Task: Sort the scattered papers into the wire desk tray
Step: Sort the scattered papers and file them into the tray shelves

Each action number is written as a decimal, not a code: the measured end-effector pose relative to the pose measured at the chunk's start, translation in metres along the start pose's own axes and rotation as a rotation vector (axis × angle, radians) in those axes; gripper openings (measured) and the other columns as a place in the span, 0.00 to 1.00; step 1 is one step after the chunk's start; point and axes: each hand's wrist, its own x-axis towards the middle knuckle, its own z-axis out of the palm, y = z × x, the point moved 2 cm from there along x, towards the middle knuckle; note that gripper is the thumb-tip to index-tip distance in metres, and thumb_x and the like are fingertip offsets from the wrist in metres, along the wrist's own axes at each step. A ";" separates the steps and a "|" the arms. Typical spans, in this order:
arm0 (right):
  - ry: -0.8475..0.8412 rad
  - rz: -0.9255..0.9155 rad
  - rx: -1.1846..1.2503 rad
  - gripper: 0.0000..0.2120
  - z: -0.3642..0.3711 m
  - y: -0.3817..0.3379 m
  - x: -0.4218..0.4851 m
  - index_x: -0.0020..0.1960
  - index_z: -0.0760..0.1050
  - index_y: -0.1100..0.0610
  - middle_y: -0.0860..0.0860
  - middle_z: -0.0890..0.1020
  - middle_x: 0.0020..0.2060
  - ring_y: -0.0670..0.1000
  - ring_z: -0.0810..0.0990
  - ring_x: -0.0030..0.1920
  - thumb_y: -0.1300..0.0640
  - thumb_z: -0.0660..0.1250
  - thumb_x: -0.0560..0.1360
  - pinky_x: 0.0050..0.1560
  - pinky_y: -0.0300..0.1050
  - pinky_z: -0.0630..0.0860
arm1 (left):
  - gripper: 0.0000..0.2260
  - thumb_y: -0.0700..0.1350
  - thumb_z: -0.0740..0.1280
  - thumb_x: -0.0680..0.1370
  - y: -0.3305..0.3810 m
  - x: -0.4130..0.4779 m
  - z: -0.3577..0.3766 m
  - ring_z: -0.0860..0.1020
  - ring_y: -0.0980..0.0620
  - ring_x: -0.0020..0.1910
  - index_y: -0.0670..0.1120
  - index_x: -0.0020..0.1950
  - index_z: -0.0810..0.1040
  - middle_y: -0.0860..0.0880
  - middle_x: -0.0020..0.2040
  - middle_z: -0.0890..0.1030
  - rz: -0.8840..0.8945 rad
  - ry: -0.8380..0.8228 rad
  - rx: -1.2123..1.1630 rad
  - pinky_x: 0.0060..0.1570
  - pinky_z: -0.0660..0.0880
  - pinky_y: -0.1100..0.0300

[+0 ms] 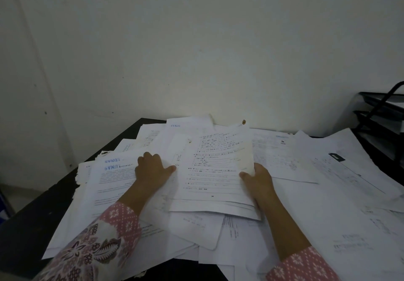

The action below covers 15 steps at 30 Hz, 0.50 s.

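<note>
While loose papers (pixel 284 215) cover the black desk (pixel 32 210), the right hand (pixel 258 180) pinches a sheaf (pixel 214 171) at its right edge and the left hand (pixel 150 171) presses it, fingers bent. At far right stands the tray (pixel 380 114).

This looks like a plain office corner: a black desk (pixel 39 210) pushed against a bare white wall (pixel 196 51) is buried under loose printed forms and letterheaded documents (pixel 218 167), with a black stacked wire desk tray (pixel 380 114) at its right end.
</note>
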 end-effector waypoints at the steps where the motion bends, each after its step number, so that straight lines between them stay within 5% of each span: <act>1: -0.008 -0.008 -0.006 0.16 0.002 -0.001 -0.001 0.64 0.70 0.62 0.57 0.76 0.60 0.55 0.75 0.58 0.62 0.63 0.77 0.55 0.41 0.69 | 0.27 0.60 0.66 0.74 0.002 0.000 -0.001 0.70 0.44 0.62 0.41 0.63 0.70 0.42 0.63 0.71 -0.003 -0.005 -0.049 0.57 0.70 0.53; 8: 0.007 -0.094 -0.055 0.14 0.008 -0.004 -0.004 0.62 0.70 0.63 0.57 0.76 0.58 0.48 0.70 0.50 0.63 0.62 0.77 0.51 0.37 0.67 | 0.24 0.46 0.74 0.72 0.004 0.006 -0.016 0.75 0.44 0.57 0.39 0.61 0.68 0.41 0.58 0.76 -0.050 -0.047 -0.178 0.50 0.70 0.58; 12: -0.004 -0.123 -0.055 0.14 0.009 -0.003 -0.006 0.61 0.70 0.63 0.56 0.77 0.57 0.48 0.72 0.50 0.62 0.63 0.77 0.51 0.38 0.68 | 0.11 0.46 0.68 0.76 0.002 -0.001 -0.024 0.76 0.49 0.51 0.44 0.56 0.73 0.46 0.53 0.78 0.015 0.039 -0.044 0.44 0.67 0.61; 15: -0.002 -0.122 -0.020 0.13 0.007 -0.004 -0.008 0.60 0.71 0.62 0.54 0.77 0.55 0.48 0.72 0.50 0.62 0.64 0.77 0.49 0.38 0.68 | 0.09 0.43 0.65 0.78 0.000 -0.004 -0.021 0.76 0.47 0.51 0.42 0.56 0.73 0.42 0.54 0.79 0.025 0.005 -0.255 0.47 0.67 0.61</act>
